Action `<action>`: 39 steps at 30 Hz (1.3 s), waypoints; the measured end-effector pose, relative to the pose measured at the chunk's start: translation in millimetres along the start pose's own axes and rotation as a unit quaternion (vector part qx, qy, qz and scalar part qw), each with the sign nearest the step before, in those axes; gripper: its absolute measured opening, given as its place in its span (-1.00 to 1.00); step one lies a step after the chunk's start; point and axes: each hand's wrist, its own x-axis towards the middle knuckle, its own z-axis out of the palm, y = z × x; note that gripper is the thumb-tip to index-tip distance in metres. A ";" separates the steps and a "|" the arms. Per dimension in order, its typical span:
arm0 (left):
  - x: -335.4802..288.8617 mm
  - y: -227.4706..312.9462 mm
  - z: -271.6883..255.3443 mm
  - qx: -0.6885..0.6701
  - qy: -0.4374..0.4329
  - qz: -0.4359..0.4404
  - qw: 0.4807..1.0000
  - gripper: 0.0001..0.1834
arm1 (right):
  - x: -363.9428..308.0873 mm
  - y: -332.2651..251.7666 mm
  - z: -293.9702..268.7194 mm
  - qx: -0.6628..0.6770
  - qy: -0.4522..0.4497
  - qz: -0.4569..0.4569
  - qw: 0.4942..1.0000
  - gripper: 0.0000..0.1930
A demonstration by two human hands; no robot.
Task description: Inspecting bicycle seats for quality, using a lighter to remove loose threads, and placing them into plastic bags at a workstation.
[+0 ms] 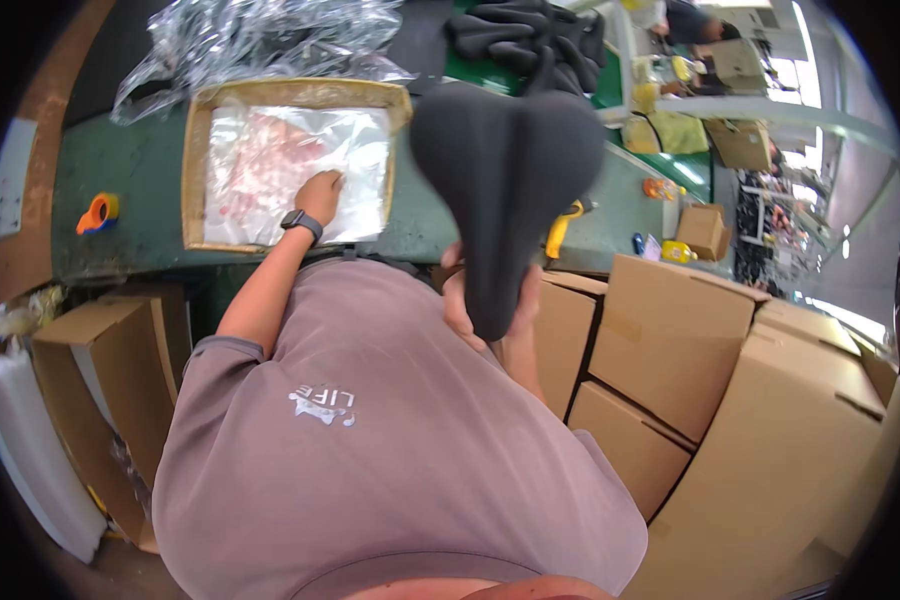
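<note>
A black bicycle saddle (510,160) stands upright in my right hand (520,310), its narrow nose pointing down toward me. My right fingers wrap round the nose from behind, partly hidden by it. My left hand (320,195), with a dark watch on the wrist, lies on a stack of clear plastic bags (360,140) with red print. Its fingers are curled together, pinching at the top bag. The bags lie in a shallow open cardboard box (196,180) on the green workbench (140,180).
Crumpled clear plastic (270,40) is heaped behind the box, with more black saddles (515,40) at the back. An orange tape roll (98,213) lies left, a yellow-handled tool (562,230) right. Large cardboard cartons (670,340) stand to my right; others (110,370) are at left.
</note>
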 end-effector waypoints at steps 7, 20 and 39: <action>-55.8 63.5 -98.1 -0.443 0.150 -0.069 0.881 -0.76 | -7.2 -14.5 -44.3 -0.533 0.341 0.075 0.771 -0.47; -70.5 178.5 -213.4 -0.640 0.070 -0.088 0.760 -0.75 | 98.1 32.5 -27.4 0.012 0.031 0.157 0.987 -0.55; -69.0 128.7 -198.8 -0.573 0.047 -0.115 0.810 -0.78 | 82.6 -7.5 -60.1 0.114 0.036 -0.039 0.992 -0.27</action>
